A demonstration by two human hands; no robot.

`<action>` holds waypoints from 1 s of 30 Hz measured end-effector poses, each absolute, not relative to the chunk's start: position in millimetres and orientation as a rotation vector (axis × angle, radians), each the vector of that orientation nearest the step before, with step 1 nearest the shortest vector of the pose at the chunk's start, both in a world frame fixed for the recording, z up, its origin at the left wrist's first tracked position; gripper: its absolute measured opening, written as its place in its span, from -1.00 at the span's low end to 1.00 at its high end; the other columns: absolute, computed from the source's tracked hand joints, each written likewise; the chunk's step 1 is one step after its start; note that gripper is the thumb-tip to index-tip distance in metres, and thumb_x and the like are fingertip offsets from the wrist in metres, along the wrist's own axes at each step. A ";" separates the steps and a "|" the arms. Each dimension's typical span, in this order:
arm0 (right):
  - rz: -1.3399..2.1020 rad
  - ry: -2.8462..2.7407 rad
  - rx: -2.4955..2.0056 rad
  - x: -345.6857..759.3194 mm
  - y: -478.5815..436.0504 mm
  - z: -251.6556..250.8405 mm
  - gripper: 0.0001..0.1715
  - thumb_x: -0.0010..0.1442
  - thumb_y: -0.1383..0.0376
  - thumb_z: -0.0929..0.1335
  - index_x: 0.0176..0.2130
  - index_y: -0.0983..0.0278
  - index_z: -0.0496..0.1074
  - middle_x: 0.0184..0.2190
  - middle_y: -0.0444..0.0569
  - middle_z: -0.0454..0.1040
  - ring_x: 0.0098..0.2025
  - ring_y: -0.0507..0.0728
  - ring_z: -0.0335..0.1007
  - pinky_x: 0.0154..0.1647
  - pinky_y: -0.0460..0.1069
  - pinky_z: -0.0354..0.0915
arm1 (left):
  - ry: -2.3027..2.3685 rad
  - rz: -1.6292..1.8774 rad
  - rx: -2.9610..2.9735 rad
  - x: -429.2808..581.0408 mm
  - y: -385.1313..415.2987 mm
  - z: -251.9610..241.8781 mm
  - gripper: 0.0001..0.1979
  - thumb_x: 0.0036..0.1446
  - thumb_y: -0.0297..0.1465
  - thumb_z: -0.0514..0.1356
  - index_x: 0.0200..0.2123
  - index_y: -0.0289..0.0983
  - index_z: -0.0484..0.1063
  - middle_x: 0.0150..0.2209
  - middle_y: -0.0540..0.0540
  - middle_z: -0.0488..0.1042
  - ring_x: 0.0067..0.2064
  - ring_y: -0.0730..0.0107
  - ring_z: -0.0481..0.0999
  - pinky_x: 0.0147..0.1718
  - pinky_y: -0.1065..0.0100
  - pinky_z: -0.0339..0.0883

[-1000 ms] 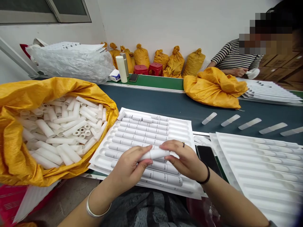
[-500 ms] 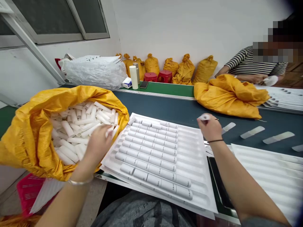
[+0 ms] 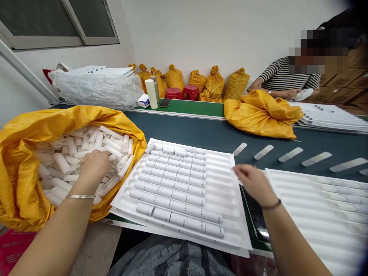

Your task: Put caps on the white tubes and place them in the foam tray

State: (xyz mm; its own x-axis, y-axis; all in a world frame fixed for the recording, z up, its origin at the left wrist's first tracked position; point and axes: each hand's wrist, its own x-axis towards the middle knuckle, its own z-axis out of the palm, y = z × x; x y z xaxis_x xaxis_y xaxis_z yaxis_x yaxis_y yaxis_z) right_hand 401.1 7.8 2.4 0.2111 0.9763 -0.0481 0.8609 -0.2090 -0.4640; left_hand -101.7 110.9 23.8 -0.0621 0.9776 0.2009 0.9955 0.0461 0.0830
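Observation:
My left hand (image 3: 96, 165) reaches down among white tubes (image 3: 61, 163) inside a yellow woven sack (image 3: 115, 114). Its fingertips are hidden behind the knuckles, so any grip cannot be made out. By the right edge of a white moulded tray (image 3: 221, 195), my right hand (image 3: 254, 182) points left with loosely bent fingers and no tube showing in them. Rows of white tubes with small dark print (image 3: 178, 180) fill the left and middle of that tray's grooves. Just beyond my right hand, a short white tube (image 3: 240, 148) lies on the dark belt.
More tubes (image 3: 290, 154) lie spaced along the belt (image 3: 184, 128). A second tray (image 3: 301, 214) is at right, near a dark flat device (image 3: 255, 214). Across the belt are a crumpled yellow sack (image 3: 261, 115) and a person in stripes (image 3: 283, 74). A bagged stack (image 3: 97, 88) stands far left.
My left hand has moved left and deeper into the sack. The tube my right hand held is now on the belt, and that hand has come down nearer the tray. The view has turned right.

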 end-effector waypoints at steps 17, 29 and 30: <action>0.551 -1.887 -1.386 320.8 -51.9 29.3 -0.72 0.23 0.28 0.31 -0.03 0.22 0.37 -0.33 -0.05 0.45 -0.35 0.05 0.38 -0.33 -0.06 0.36 | -1.218 -1.245 -3.122 55.4 2.9 21.7 -0.66 0.21 -0.45 0.12 0.07 -0.19 0.31 -0.12 -0.12 0.42 -0.07 0.33 0.42 -0.09 0.29 0.35; 0.411 -2.011 -1.037 296.6 -27.4 47.8 -0.68 0.24 0.35 0.32 0.01 0.20 0.35 -0.14 0.04 0.45 -0.09 0.14 0.40 -0.10 0.04 0.38 | -1.302 -1.157 -2.928 55.9 -7.9 36.7 -0.45 0.16 -0.32 0.20 0.20 -0.25 0.17 0.03 -0.22 0.38 0.06 0.18 0.37 0.00 0.21 0.32; 0.408 -1.991 -1.053 297.2 -26.5 47.5 -0.69 0.24 0.34 0.31 0.00 0.19 0.35 -0.14 0.04 0.45 -0.09 0.14 0.40 -0.11 0.04 0.38 | -1.384 -1.151 -2.959 52.8 -7.1 38.0 -0.51 0.18 -0.32 0.17 0.17 -0.24 0.20 0.02 -0.21 0.40 0.04 0.19 0.39 -0.03 0.23 0.34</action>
State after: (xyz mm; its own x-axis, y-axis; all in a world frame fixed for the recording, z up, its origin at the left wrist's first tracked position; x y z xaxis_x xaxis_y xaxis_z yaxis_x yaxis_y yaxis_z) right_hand 297.2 -26.5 47.5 -0.3073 0.7976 0.5190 0.5288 0.5966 -0.6037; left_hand 52.8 -7.1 38.0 0.4739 0.7704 0.4265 0.5601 -0.6374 0.5291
